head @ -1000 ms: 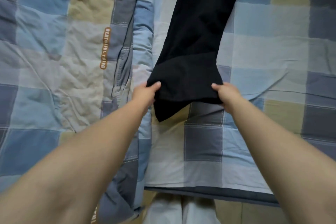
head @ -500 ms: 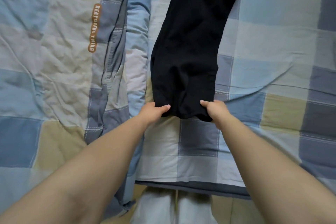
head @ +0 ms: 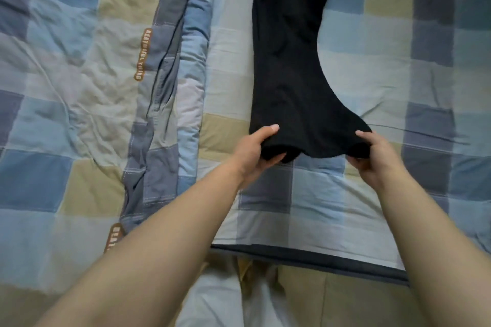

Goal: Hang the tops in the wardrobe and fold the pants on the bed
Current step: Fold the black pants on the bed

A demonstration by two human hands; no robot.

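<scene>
Black pants [head: 289, 61] lie lengthwise on the checked bed sheet [head: 372, 61], running from the top edge of the view down to my hands. My left hand [head: 255, 148] grips the near left corner of the pants, thumb on top and fingers curled underneath. At the near right corner, my right hand [head: 372, 151] pinches the fabric the same way. The near end of the pants is lifted a little off the sheet and sags between my hands. The far end is out of view.
A rumpled checked quilt [head: 79, 87] with an orange label covers the left half of the bed, its folded edge beside the pants. The bed's near edge [head: 305, 257] runs below my forearms, with my light trousers and the floor under it.
My hands have spread wider apart along the pants' near end, stretching it sideways. The view has shifted slightly, and the fabric now flares out toward my right hand.
</scene>
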